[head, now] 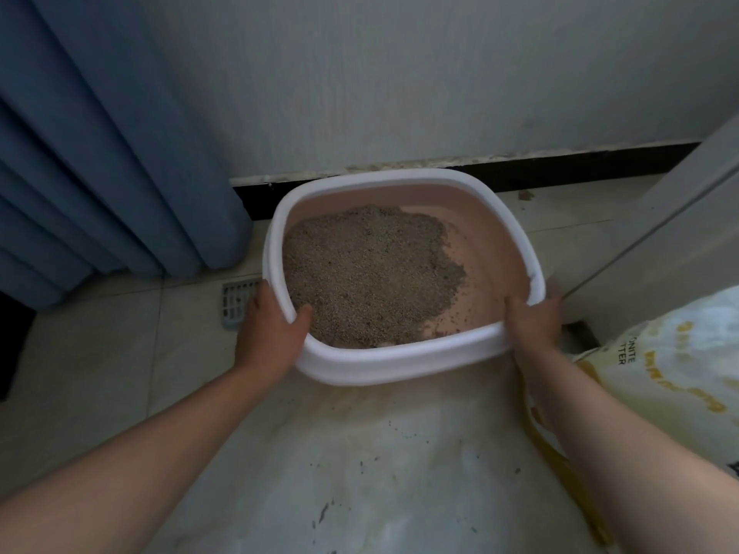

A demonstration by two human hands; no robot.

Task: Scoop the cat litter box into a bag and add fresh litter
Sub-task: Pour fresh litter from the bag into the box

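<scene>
A litter box with a white rim and pink inside sits on the tiled floor by the wall. Grey-brown litter is heaped toward its left side, leaving the pink bottom bare on the right. My left hand grips the near-left corner of the rim, thumb inside. My right hand grips the near-right corner, thumb also over the rim. A grey slotted scoop lies on the floor just left of the box, partly hidden by my left hand. A white and yellow litter bag lies at the right.
A blue curtain hangs at the left down to the floor. The white wall with a black skirting runs behind the box. A white door edge slants at the right. Scattered litter grains dot the floor near me.
</scene>
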